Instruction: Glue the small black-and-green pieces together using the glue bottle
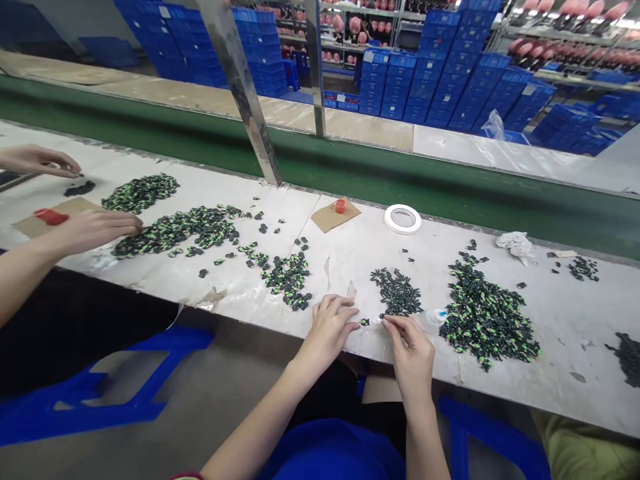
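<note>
At the front edge of the table, the fingertips of my left hand (330, 327) are closed at the left end of a small black-and-green part (365, 323). My right hand (414, 347) pinches a small black piece (383, 317) between thumb and fingers, just right of that part. Behind my right hand is a heap of small dark green pieces (397, 292). A small clear bottle with a blue-and-white tip (440, 317) lies beside it, against a larger pile of black-and-green parts (487, 313). Another cluster of such parts (287, 277) lies left of my hands.
A co-worker's hands (97, 232) work at piles on the left. Farther back are a red cap (341, 206) on cardboard (325, 217), a tape roll (403, 219) and crumpled tissue (516, 247). A metal post (245, 93) rises at the table's back edge, beside a green conveyor belt (350, 160).
</note>
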`<state>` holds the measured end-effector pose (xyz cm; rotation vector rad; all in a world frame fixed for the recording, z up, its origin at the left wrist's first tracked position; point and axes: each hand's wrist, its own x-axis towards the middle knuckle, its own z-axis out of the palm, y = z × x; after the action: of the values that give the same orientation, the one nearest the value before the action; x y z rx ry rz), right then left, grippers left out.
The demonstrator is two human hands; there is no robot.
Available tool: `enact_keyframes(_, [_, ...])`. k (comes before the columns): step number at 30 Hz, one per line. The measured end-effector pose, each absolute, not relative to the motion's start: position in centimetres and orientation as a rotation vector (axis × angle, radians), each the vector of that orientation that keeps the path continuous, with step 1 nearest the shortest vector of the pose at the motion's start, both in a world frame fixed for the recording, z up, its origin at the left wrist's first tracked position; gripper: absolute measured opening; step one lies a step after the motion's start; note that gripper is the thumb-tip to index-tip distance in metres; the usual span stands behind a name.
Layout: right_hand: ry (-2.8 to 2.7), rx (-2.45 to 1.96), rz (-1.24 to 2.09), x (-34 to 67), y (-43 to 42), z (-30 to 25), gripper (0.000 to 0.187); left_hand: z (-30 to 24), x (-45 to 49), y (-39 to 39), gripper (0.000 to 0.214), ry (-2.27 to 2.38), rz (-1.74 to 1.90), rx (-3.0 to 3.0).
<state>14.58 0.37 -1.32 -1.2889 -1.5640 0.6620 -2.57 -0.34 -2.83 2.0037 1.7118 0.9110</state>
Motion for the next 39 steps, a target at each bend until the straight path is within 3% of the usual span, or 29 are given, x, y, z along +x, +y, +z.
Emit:
enact_keyframes(17, [-1.317,-1.389,1.014,12.7,-0.7,-2.6,0.027,-2.8,-1.1,-0.6,0.014,1.522,1.12,1.683])
enact_keyframes(27, [-1.446,-1.152,0.793,13.0,-1.0,-1.7,0.01,-0.5,-0.6,-1.3,0.012,1.345,1.268,1.252])
enact_keyframes(31, [-1.492,-1.075,0.853,13.8,-0.8,-0.8,0.005,0.7,-0.7,-1.6,0.011,1.332,1.254,1.284])
enact_keyframes(35, [-1.506,-0.989,1.026,14.6,-0.5,0.0,0.036,1.7,-1.1,-1.8,0.009,1.29,1.224,1.341])
enact_keyframes(39, [-1.543,-0.946,1.015,14.5,-0.5,0.3,0.039,2.5,-1.0,-2.1,0.009,1.306,1.226,1.361])
